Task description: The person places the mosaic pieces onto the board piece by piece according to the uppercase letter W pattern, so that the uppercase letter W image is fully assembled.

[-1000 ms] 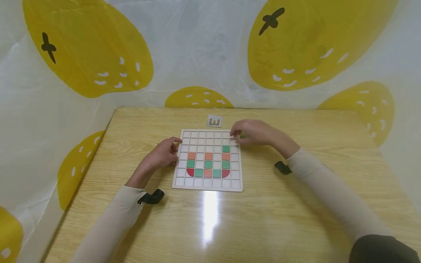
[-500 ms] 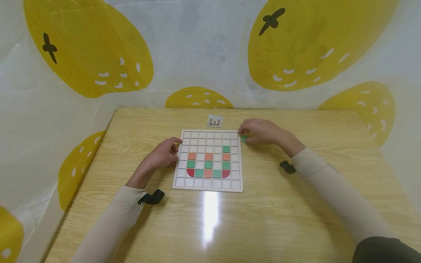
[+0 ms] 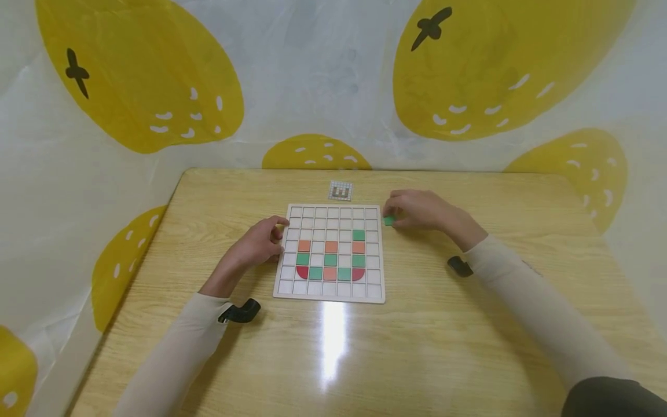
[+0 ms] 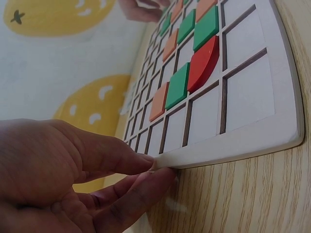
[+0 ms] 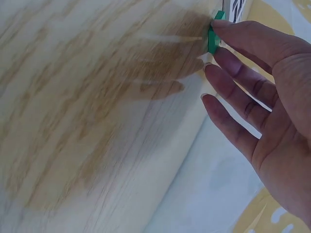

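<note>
A pale square grid board (image 3: 373,292) lies on the table, with green, orange and rounded red tiles set in its cells. My left hand (image 3: 256,242) is at the board's left side. In the left wrist view its thumb (image 4: 124,158) and a finger pinch the board's edge. Just off the board's upper right corner, my right hand (image 3: 417,209) holds a small green tile (image 3: 388,220). The right wrist view shows this green tile (image 5: 214,41) between thumb and index finger, the other fingers spread apart.
Behind the board lies a small card (image 3: 340,190) printed with a grid pattern. The wooden table (image 3: 443,347) ends at a white wall sheet (image 3: 318,75) with large yellow fruit prints.
My right hand has moved right, from over the board's upper right corner to the table beside it, and the green tile shows more. My left hand has stayed at the board's edge.
</note>
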Demonstrator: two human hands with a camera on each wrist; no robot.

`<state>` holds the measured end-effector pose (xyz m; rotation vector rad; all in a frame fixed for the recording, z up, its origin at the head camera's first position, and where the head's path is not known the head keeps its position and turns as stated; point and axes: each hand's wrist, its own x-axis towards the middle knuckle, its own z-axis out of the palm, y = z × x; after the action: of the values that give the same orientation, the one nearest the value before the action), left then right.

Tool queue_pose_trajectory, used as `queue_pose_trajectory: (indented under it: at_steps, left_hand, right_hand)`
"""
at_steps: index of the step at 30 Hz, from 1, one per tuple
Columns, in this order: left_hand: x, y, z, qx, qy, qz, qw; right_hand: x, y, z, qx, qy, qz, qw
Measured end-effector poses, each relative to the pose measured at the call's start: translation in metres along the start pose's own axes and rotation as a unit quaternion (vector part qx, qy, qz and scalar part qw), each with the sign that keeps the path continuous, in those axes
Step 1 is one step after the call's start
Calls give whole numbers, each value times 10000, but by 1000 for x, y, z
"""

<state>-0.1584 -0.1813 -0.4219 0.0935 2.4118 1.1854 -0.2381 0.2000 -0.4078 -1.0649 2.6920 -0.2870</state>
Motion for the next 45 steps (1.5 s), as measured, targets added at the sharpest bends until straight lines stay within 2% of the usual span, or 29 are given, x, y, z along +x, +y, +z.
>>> queue_pose_trajectory:
  at_steps: [11, 15, 21, 31, 45]
  left_hand:
    - [0, 1, 0, -23, -1, -30, 10000]
    - [0, 1, 0, -26, -2, -46, 10000]
    - [0, 1, 0, -13, -23, -39, 10000]
    - [1, 1, 0, 52, -20, -29, 10000]
    - [1, 2, -1, 197, 21, -11, 9998]
  right_hand:
    - [-7, 2, -3, -328, -109, 214, 9992]
    - [-9, 2, -3, -389, -111, 159, 9991]
    - [-9, 3, -2, -340, -93, 75, 9994]
    - [-6, 2, -1, -210, -85, 146, 9996]
    - [-3, 0, -3, -295, -150, 281, 9991]
